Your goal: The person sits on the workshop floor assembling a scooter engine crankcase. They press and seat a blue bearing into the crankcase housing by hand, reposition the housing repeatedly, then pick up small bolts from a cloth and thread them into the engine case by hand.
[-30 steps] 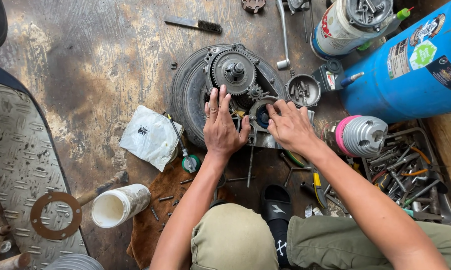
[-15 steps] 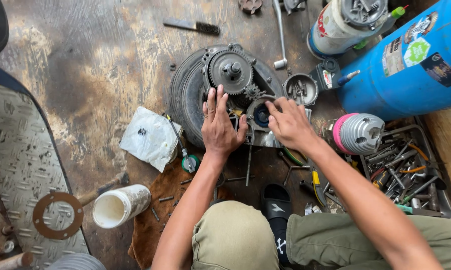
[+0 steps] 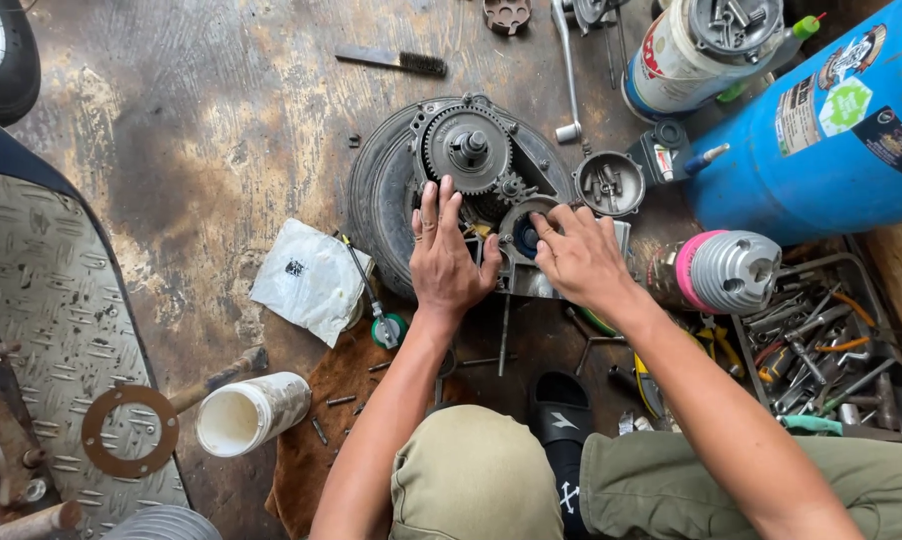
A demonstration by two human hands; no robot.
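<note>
A round, greasy engine case with exposed gears (image 3: 468, 150) lies on the dirty floor in front of me. My left hand (image 3: 447, 258) rests flat on its lower edge, fingers spread and pointing up toward the large gear. My right hand (image 3: 576, 258) is beside it, fingertips pressed at a round bearing opening (image 3: 524, 232) in the case. Whether the right fingers pinch a small part is hidden. My knees and a black sandal (image 3: 561, 425) are at the bottom.
A blue gas cylinder (image 3: 821, 130) lies at the right, a tool tray (image 3: 831, 350) below it, a finned metal cylinder (image 3: 731, 270) beside my right arm. A white bag (image 3: 306, 280), white cup (image 3: 246, 412), brown rag, loose bolts, wire brush (image 3: 391, 60) and checker-plate footboard (image 3: 41, 330) lie around.
Both hands stay on the engine case. The view has shifted slightly and the right fingers have worked a little at the bearing opening.
</note>
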